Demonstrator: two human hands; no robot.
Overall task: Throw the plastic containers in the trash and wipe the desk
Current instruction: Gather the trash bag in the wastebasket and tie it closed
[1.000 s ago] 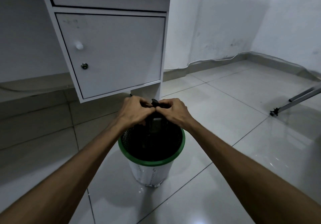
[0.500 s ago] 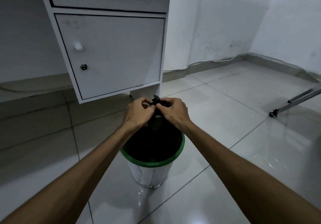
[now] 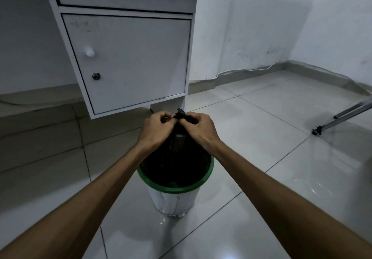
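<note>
**Both hands pinched on the bag top over the bin**

Both hands are closed tight on the gathered neck of a black trash bag [image 3: 177,144], fingers curled in, knuckles up. Left hand [image 3: 156,131] grips the bunched plastic from its side, right hand [image 3: 198,129] from the other, and they're nearly touching each other with a little twisted tuft of bag sticking up between them. Pretty much a two-handed pinch.

The bag hangs down from the hands into a small trash can [image 3: 175,188] with a green rim, a black mesh upper wall and a white lower part. It sits on the glossy light floor tiles [image 3: 261,138], directly below the hands. Something boxy shows through the stretched bag just under the grip, but it's too dark to tell what it is, so I can't say whether the plastic containers are in there.

Just behind the can is the white desk cabinet [image 3: 128,61], door shut, round knob and a small lock on the door, a drawer above. Off to the right, well apart, a metal stand leg [image 3: 342,117] rests on the floor near the wall.
</note>
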